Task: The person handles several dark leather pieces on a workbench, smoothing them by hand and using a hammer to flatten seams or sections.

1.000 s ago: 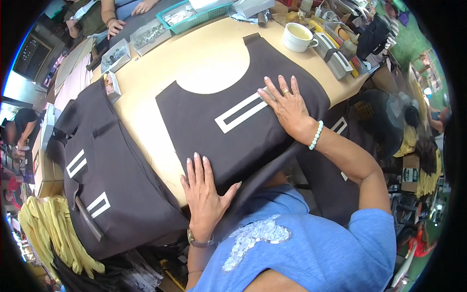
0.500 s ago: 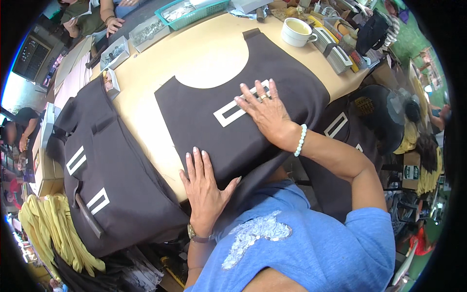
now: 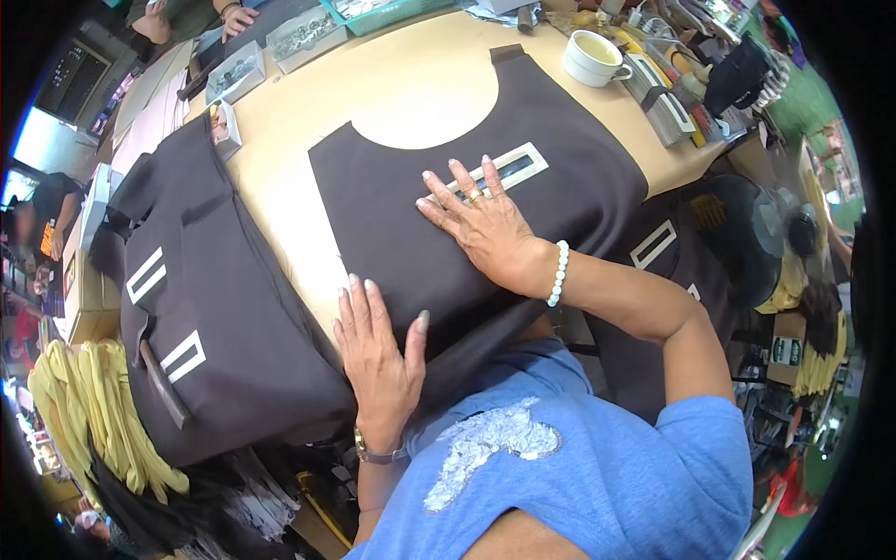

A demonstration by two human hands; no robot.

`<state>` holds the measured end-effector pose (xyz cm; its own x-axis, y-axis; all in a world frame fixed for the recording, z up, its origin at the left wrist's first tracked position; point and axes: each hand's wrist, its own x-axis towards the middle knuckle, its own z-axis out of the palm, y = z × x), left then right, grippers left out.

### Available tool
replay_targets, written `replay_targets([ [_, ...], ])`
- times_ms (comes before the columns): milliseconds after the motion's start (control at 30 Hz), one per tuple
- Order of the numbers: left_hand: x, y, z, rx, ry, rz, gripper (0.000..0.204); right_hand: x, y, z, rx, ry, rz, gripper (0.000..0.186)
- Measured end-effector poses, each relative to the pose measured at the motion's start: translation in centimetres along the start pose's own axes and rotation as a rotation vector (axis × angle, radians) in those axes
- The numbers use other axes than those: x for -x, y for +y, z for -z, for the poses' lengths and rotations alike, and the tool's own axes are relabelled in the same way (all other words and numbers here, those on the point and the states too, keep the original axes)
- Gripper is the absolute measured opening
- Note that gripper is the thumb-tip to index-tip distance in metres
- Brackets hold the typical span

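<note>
A dark brown fabric piece (image 3: 373,205) with a deep curved cutout lies spread before me and hangs over the near edge. On it is a narrow white rectangular frame (image 3: 534,166) with a dark opening. My right hand (image 3: 490,229) rests flat over the frame's left end, fingers spread, so that end is hidden beneath it. My left hand (image 3: 378,359) lies flat on the fabric's lower left edge, fingers stretched and thumb apart. Neither hand grips anything.
Left of me hangs more dark fabric (image 3: 243,345) with white frames, and a hammer (image 3: 163,385) lies on it. Yellow cloth strips (image 3: 89,401) hang beside it. A white cup (image 3: 593,61) and parts trays (image 3: 303,42) stand at the tabletop's (image 3: 275,159) far side. Another person's hand (image 3: 238,21) is beyond.
My right hand has slid left along the white frame, uncovering its right end and covering its left. My left hand stays flat near the fabric's edge. The view has shifted slightly.
</note>
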<state>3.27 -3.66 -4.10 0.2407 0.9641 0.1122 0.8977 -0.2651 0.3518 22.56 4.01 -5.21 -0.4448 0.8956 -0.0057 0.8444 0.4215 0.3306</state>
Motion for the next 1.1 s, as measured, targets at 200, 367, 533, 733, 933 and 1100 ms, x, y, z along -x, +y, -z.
replay_targets([
  [200,1.5,-0.7,-0.9,-0.111,0.067,0.088,0.049,1.2,3.3,0.0,-0.51,-0.094,0.195,0.059],
  [367,1.9,-0.4,-1.8,-0.081,0.181,0.136,0.045,4.2,8.8,-2.6,-0.908,0.251,-0.063,0.058],
  [533,2.1,-0.3,-1.7,0.044,0.315,0.223,0.029,11.4,12.4,-6.8,-0.236,0.352,-0.872,0.052],
  [733,-0.6,-0.1,1.1,0.455,0.189,0.302,0.009,13.0,12.8,-6.0,-0.667,0.487,-0.952,0.057],
  [933,-6.6,-2.7,6.6,1.204,0.282,0.236,0.025,8.4,19.3,-4.5,-1.75,0.686,-0.602,0.064],
  [1100,-16.7,-8.8,10.9,1.191,0.248,0.302,0.042,-4.6,26.9,-6.1,-2.024,0.386,-0.534,0.06],
])
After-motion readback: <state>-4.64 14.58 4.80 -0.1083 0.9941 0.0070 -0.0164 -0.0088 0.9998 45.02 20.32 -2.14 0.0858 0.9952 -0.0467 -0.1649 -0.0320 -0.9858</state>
